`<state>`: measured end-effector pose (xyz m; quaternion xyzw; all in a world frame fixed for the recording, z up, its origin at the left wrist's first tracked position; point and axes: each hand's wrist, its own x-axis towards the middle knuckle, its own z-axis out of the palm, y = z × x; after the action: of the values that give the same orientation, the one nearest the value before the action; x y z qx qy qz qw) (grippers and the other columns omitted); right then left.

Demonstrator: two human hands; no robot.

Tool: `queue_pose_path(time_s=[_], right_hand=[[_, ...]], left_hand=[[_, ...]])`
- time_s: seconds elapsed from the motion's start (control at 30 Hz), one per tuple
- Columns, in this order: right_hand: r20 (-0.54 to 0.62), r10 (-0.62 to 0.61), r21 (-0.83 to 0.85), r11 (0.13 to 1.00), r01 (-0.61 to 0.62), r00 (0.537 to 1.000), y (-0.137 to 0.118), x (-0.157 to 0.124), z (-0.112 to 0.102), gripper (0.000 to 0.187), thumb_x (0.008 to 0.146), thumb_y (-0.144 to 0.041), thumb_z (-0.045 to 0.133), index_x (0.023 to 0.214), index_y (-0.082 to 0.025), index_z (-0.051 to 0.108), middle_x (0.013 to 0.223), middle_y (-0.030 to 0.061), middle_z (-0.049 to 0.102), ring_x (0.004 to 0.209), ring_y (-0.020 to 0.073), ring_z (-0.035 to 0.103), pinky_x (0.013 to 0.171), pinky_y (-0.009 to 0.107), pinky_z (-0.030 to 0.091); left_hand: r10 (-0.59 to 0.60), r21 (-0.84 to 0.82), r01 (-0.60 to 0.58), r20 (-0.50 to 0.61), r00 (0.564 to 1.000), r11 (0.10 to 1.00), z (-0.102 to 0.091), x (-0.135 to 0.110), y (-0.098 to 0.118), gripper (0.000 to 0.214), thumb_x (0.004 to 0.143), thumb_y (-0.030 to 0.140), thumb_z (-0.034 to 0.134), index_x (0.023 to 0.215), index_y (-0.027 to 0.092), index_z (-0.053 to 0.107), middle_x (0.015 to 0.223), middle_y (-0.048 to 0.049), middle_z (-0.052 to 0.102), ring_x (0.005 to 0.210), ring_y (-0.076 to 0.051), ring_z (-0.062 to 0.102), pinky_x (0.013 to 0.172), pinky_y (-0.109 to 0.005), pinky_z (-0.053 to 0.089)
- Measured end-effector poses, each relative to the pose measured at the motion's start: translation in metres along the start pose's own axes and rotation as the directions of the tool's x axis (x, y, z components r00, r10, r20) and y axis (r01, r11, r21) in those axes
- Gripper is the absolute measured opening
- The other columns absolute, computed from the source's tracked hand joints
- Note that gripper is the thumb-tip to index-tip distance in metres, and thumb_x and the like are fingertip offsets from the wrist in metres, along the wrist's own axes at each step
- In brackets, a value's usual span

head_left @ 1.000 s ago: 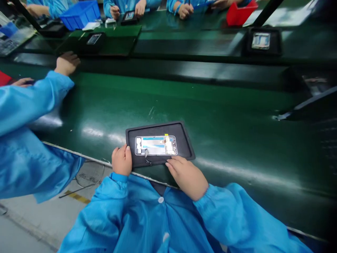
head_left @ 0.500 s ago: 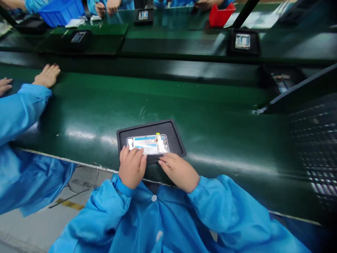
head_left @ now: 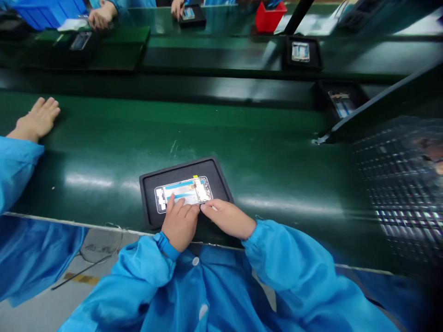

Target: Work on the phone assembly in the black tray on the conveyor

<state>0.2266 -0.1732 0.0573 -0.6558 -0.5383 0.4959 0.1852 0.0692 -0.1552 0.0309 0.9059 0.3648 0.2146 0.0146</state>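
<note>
Phone frame [head_left: 183, 193] is seated in a black tray [head_left: 149, 184] on the green conveyor belt [head_left: 277, 157]; left hand [head_left: 180, 223] fingers are pressed flat on it, right hand [head_left: 228, 217] fingers are pressed together at its corner. No writing is legible.

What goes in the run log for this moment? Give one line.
left hand: fingers on phone frame | right hand: at its near edge | black tray: on green belt

Bright blue smock of thin, slightly shiny fabric, long loose sleeves gathered into elastic cuffs at both wrists, white round buttons down the front, left hand [head_left: 180, 223] and right hand [head_left: 228, 219] bare
</note>
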Motion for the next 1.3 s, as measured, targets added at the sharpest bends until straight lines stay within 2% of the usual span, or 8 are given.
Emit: queue_pose_path(time_s=[0.2,0.37,0.47,0.53,0.6,0.73,0.93,1.3], right_hand=[[0.036,0.181,0.046,0.982,-0.183,0.983,0.001,0.002,-0.002,0.028,0.087,-0.038,0.041,0.093,-0.018,0.060,0.058,-0.0017,0.055,0.049,0.0110,0.050,0.048,0.021,0.037],[0.033,0.243,0.107,0.964,-0.245,0.969,0.001,0.003,-0.004,0.032,0.087,-0.042,0.039,0.087,-0.016,0.058,0.054,-0.0019,0.053,0.040,0.0091,0.045,0.040,0.019,0.033],[-0.086,0.286,0.312,0.918,-0.246,0.954,0.004,0.004,-0.006,0.037,0.084,-0.048,0.040,0.093,-0.016,0.056,0.062,0.0004,0.057,0.041,0.0098,0.047,0.037,0.020,0.034],[-0.237,0.282,0.480,0.866,-0.140,0.930,0.007,0.005,-0.007,0.044,0.082,-0.052,0.042,0.105,-0.016,0.051,0.074,0.0031,0.060,0.046,0.0113,0.050,0.039,0.021,0.039],[-0.421,0.254,0.532,0.847,0.010,0.871,0.010,0.008,-0.006,0.049,0.081,-0.053,0.042,0.112,-0.015,0.046,0.082,0.0061,0.061,0.057,0.0142,0.056,0.049,0.025,0.046],[-0.724,0.082,0.326,0.915,0.236,0.685,0.018,0.013,0.009,0.038,0.087,-0.045,0.036,0.107,-0.015,0.045,0.090,0.0100,0.061,0.081,0.0183,0.058,0.072,0.033,0.048],[-0.841,-0.236,0.078,0.838,0.541,0.487,0.033,0.019,0.035,0.021,0.091,-0.029,0.037,0.109,-0.020,0.038,0.097,0.0084,0.058,0.070,0.0140,0.059,0.057,0.028,0.052],[-0.787,-0.446,-0.165,0.819,0.550,0.426,0.035,0.016,0.032,0.019,0.091,-0.027,0.036,0.109,-0.020,0.038,0.088,0.0065,0.060,0.075,0.0161,0.060,0.066,0.031,0.051]], left_hand=[[-0.042,0.007,0.043,-0.101,0.994,0.999,0.009,0.001,0.001,0.013,0.080,0.014,0.048,0.082,0.016,0.060,0.068,-0.0025,0.060,0.085,-0.022,0.054,0.096,-0.047,0.031],[-0.109,0.064,0.111,-0.036,0.993,0.992,0.010,0.006,0.009,0.014,0.081,0.015,0.047,0.079,0.016,0.060,0.066,-0.0027,0.059,0.087,-0.023,0.054,0.099,-0.051,0.024],[-0.146,0.111,0.140,0.047,0.988,0.984,0.010,0.009,0.012,0.015,0.081,0.015,0.046,0.078,0.016,0.061,0.068,-0.0037,0.060,0.090,-0.024,0.053,0.099,-0.053,0.021],[-0.163,0.138,0.148,0.102,0.981,0.979,0.009,0.011,0.013,0.015,0.080,0.014,0.046,0.079,0.016,0.061,0.072,-0.0047,0.061,0.093,-0.025,0.052,0.100,-0.054,0.020],[-0.175,0.154,0.153,0.142,0.974,0.976,0.008,0.014,0.014,0.016,0.079,0.013,0.045,0.080,0.016,0.061,0.074,-0.0055,0.062,0.094,-0.026,0.051,0.100,-0.054,0.019],[-0.194,0.164,0.166,0.177,0.965,0.972,0.006,0.017,0.016,0.018,0.079,0.012,0.045,0.081,0.015,0.062,0.076,-0.0064,0.062,0.094,-0.027,0.051,0.099,-0.055,0.020],[-0.207,0.185,0.171,0.197,0.958,0.968,0.003,0.021,0.020,0.018,0.079,0.012,0.044,0.080,0.012,0.062,0.072,-0.0072,0.061,0.089,-0.026,0.052,0.099,-0.052,0.022],[-0.234,0.180,0.195,0.225,0.946,0.964,0.002,0.024,0.025,0.018,0.079,0.011,0.043,0.079,0.013,0.060,0.070,-0.0070,0.059,0.080,-0.024,0.054,0.093,-0.047,0.032]])
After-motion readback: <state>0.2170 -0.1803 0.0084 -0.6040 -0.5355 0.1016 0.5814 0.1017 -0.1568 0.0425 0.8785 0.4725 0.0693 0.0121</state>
